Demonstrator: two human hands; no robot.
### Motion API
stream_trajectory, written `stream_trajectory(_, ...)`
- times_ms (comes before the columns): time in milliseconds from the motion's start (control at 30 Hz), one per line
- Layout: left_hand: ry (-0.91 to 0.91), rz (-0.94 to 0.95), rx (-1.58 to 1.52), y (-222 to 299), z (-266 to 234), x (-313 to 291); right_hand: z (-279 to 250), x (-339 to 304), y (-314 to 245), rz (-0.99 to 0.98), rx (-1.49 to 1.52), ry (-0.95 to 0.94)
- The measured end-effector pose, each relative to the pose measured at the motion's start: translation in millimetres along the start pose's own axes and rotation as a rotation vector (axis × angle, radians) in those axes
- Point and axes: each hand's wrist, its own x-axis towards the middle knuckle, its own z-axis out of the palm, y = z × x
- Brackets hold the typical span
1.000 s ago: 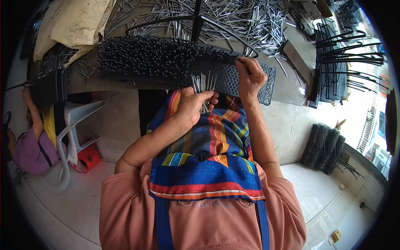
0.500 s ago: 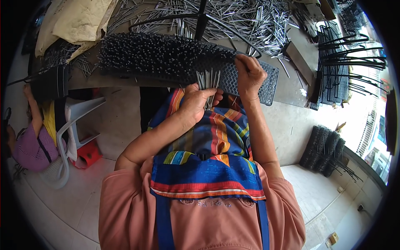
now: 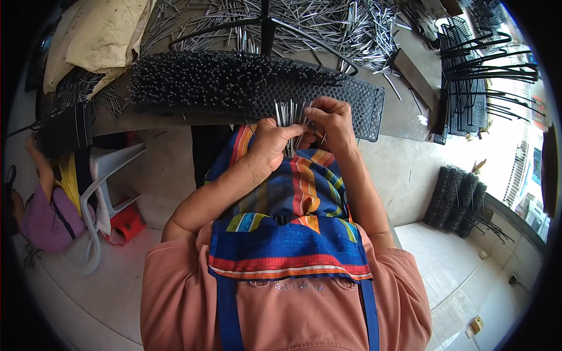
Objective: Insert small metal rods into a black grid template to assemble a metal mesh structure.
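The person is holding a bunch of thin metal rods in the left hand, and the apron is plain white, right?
Not quite. The head view shows the apron striped in blue, orange, red and green, not plain white. The left hand does hold the bunch of thin metal rods, with the right hand touching them.

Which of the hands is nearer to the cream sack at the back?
Left. The left hand grips a bundle of metal pins, nearer the sack at far left; the right hand is farther right, touching the pins.

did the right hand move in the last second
Yes. The right hand has come down and left from the near edge of the black perforated tray, meeting the left hand at the bundle of thin metal rods.
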Motion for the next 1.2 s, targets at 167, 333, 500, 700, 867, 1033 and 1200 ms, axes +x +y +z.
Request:
stream_trajectory(167, 0.131, -0.035, -0.035, -3, -8, -5, -9, 4, -6, -0.345, 0.169, 0.416)
stream_trajectory(333, -0.003, -0.186, 0.140, -26, -30, -23, -24, 29, 3, -0.784, -0.114, 0.501)
stream_trajectory(500, -0.115, -0.140, 0.253, -25, -38, -33, -22, 32, 3, -0.820, -0.258, 0.487)
stream_trajectory(700, -0.014, -0.103, 0.216, -11, -23, -33, -19, 33, -3, -0.824, -0.388, 0.454)
stream_trajectory(867, 0.074, -0.072, 0.093, -7, -19, -22, -12, 27, -8, -0.777, -0.515, 0.555)
stream_trajectory(1033, 0.079, -0.041, 0.059, -5, -20, -9, -14, 24, 1, -0.781, -0.678, 0.563)
stream_trajectory(1200, 0.019, -0.038, 0.014, 4, -16, -8, 1, 1, -5, -0.360, -0.347, 0.161)
